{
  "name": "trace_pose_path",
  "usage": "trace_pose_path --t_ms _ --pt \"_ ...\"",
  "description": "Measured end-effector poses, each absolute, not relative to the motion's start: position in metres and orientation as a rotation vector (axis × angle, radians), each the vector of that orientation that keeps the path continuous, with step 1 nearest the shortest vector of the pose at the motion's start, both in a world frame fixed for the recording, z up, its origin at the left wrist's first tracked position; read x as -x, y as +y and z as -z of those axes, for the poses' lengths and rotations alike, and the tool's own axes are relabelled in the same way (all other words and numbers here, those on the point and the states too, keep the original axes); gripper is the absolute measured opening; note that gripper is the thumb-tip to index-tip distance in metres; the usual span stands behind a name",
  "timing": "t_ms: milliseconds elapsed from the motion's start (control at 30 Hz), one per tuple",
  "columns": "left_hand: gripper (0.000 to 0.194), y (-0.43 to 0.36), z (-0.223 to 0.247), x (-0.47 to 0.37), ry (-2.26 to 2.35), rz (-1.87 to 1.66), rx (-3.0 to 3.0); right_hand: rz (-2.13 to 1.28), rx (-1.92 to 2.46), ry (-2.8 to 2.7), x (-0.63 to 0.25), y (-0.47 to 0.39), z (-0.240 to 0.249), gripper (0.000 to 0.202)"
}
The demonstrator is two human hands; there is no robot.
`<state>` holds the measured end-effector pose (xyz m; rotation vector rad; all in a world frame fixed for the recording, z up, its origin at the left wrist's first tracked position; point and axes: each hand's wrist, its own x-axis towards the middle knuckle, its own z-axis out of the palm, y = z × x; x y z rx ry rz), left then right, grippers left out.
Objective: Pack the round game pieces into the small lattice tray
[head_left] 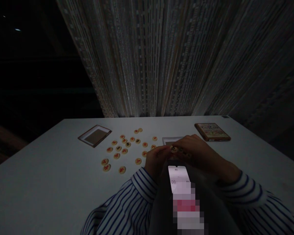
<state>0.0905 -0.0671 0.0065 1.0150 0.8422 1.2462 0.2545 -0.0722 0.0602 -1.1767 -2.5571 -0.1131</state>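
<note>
My left hand (156,161) and my right hand (201,156) meet over a pale tray (165,140) right of the table's middle. Between them are several round game pieces (173,148), some with dark characters. The fingers of my right hand curl round these pieces, and my left fingertips press at their left end. Part of the tray is hidden behind my hands. Scattered on the white table to the left lie many round wooden pieces (138,161), mostly with red characters.
At the back left lies an open shallow box part (95,136). A printed box (212,132) sits at the back right. A lit phone (178,174) is just below my hands. Behind the white table (51,182) hangs a string curtain (147,58).
</note>
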Motion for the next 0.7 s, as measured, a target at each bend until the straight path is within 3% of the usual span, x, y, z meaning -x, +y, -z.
trace_pose_path --t_ms 333,700 --pt "0.014 -0.062 -0.004 -0.088 1.048 -1.375 -1.136 0.283 1.261 -2.603 -0.253 -0.060 -0.083 0.023" --pt "0.015 -0.060 0.001 -0.087 1.134 -1.379 -1.317 0.153 1.504 -2.662 -0.268 -0.033 -0.086 0.028"
